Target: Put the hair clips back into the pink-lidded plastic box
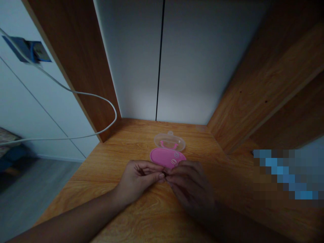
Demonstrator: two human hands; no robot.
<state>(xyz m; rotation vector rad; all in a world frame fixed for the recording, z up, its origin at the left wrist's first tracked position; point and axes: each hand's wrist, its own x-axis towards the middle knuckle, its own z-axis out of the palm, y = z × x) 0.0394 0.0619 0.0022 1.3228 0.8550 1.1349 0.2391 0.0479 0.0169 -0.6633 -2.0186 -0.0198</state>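
I have the left grip [135, 179] pinched on a small dark piece [164, 174], too blurred to identify, and the right grip [191, 180] pinched at its three o'clock, both above the brown wood-grain counter [157, 209]. At twelve o'clock I see a shallow pink oval tray [160, 157] carrying pale loops [173, 161], then a clear plastic oval lid [170, 138]. A white cable [116, 114] curves at ten o'clock.

One left hand [138, 177] and one right hand [193, 184] make two, with one small dark object [164, 174]. I count one pink tray [162, 157], two pale looped shapes [173, 161], one clear lid [157, 137], one white cable [96, 95], one wooden tabletop [149, 211] and two dark holes [266, 101].
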